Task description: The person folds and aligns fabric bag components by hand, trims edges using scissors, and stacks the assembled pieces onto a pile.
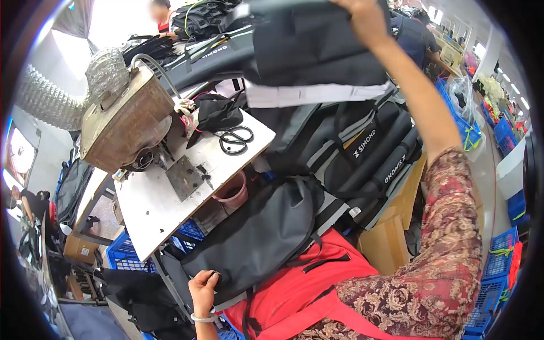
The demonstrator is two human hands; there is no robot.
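Observation:
My right hand (365,22) is raised at the top, its fingers closed on the edge of a dark grey fabric panel (317,48) with a white strip along its lower side. Low in the view, my left hand (203,288) is closed on the near edge of a large black bag piece (260,243), which lies across my lap over a red apron (300,277). Black scissors (235,140) rest on the white work table (147,209), beside a bundle of black cloth (215,113).
A rusty metal machine housing (127,119) with a silver duct (54,99) stands at the table's left. Under the table are a pink bin (232,192) and blue crates (127,252). Black SIMOND bags (368,141) are stacked beyond, near a cardboard box (385,243). Other people work farther off.

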